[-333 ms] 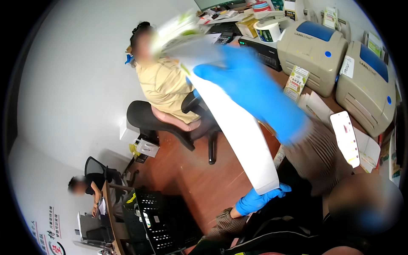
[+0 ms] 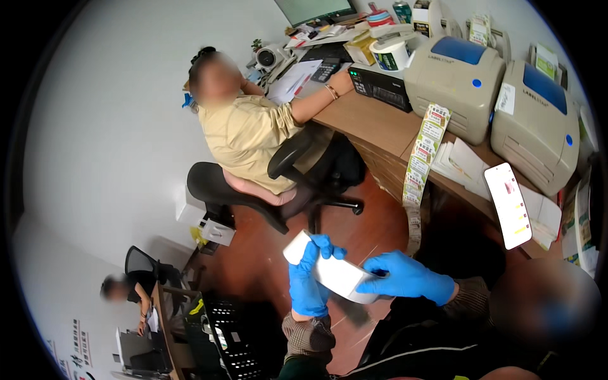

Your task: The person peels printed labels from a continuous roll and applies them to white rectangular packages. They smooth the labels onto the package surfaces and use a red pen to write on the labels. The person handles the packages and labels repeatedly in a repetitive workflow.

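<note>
A white strip of label paper (image 2: 340, 277) stretches between my two blue-gloved hands, its blank side facing up. My left hand (image 2: 309, 280) grips it near its far left end, fingers curled over the edge. My right hand (image 2: 408, 277) pinches the other end, where the paper curves down. Whether the strip is folded in several layers I cannot tell. Beyond my right hand, a printed green and white label strip (image 2: 425, 155) comes out of the left beige label printer (image 2: 453, 88) and hangs over the desk edge toward the floor.
A second label printer (image 2: 538, 133) stands at the right, with a lit phone (image 2: 508, 206) and loose papers (image 2: 461, 163) before it. A person in a yellow shirt (image 2: 247, 139) sits at the desk on a black chair (image 2: 221, 187). A black perforated crate (image 2: 237, 335) is at lower left.
My right hand has come down from high in front, bringing the paper strip low between both hands. My left hand has moved up and left. The printer's label strip now hangs longer.
</note>
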